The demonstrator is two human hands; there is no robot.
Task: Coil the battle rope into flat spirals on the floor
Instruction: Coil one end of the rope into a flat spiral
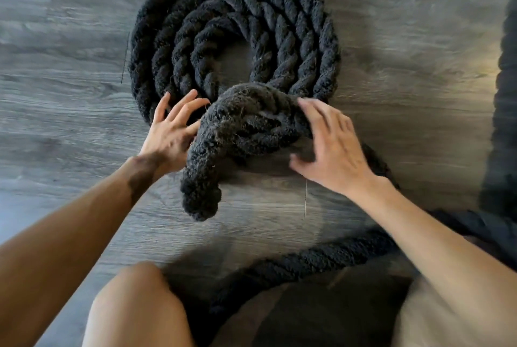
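Observation:
A thick black battle rope (307, 38) lies in a flat spiral of several turns on the grey wood floor (56, 66), with a bare hole at its centre. A raised loop of the rope (237, 125) arches over the spiral's near edge, and its frayed end (200, 201) hangs toward me. My left hand (170, 134) is against the loop's left side, fingers spread. My right hand (333, 148) rests on the loop's right side, fingers spread over it. Whether either hand grips the rope is unclear.
More black rope (307, 260) runs across the floor near my knees, from the lower middle toward the right. Another dark stretch (503, 94) lies along the right edge. My bare knee (134, 304) is at the bottom.

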